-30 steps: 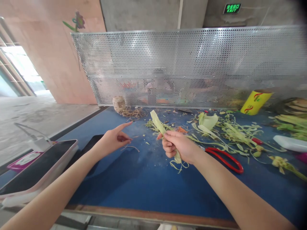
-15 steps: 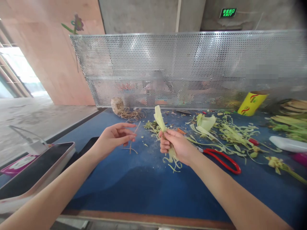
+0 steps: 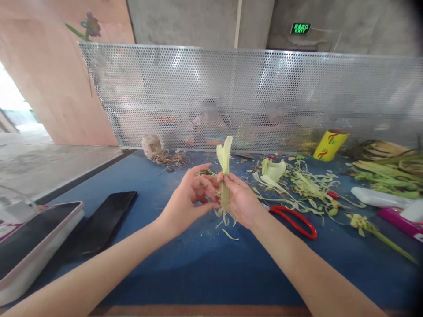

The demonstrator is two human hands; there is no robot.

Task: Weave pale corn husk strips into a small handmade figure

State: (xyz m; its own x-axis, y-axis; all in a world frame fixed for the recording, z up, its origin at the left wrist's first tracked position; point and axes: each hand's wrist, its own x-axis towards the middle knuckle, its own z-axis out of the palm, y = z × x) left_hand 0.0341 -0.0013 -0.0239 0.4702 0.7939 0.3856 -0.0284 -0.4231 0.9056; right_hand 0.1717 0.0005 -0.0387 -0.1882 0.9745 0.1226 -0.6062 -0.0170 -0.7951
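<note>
My right hand (image 3: 243,198) is closed on a pale green corn husk (image 3: 225,156), held upright over the table. Its forked top stands above my thumb and fingertips, and thin shredded strips hang below. Beside it, my left hand (image 3: 190,196) has its index finger stretched out and its other fingers curled, with thumb and fingertips close against the husk's lower part. Whatever those fingertips pinch is too small to make out. Red-handled scissors (image 3: 302,218) lie right of my right hand, their blades mostly hidden. A loose shred (image 3: 230,235) shows below the hands.
A black phone (image 3: 107,222) and a pale-edged case (image 3: 49,246) lie left. Tangled twine (image 3: 172,159) sits at the back. Husk scraps (image 3: 307,182), a yellow tube (image 3: 331,145) and a white-and-purple tool (image 3: 380,197) occupy the right. Behind stands a perforated metal screen (image 3: 211,70).
My left hand has moved right, from apart to against the husk. The thin twine strand it pinched no longer shows clearly. My right hand still holds the husk; the view has turned slightly right.
</note>
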